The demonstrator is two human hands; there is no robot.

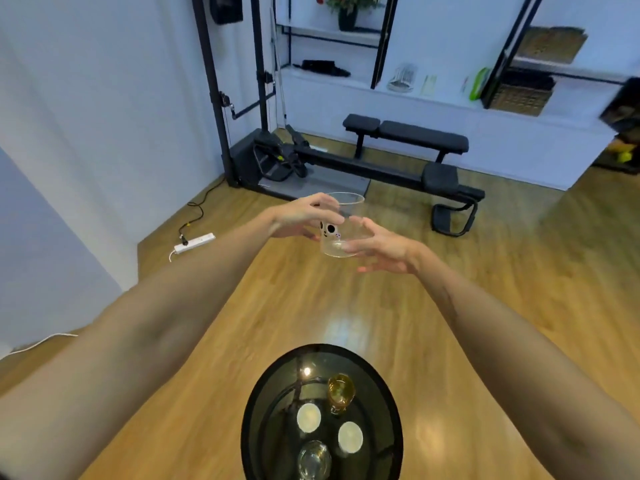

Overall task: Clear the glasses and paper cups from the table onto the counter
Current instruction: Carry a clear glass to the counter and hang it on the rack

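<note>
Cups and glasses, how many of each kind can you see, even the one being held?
Glasses: 3, held glass, amber glass, clear glass
Paper cups: 2, one, another
Total: 5

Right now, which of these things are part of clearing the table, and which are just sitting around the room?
Part of the job:
- clear glass held up by the left hand, right hand open beside it
- amber glass, two paper cups and another clear glass, all on the round table

Just lying about:
- workout bench
- power strip
- potted plant
</note>
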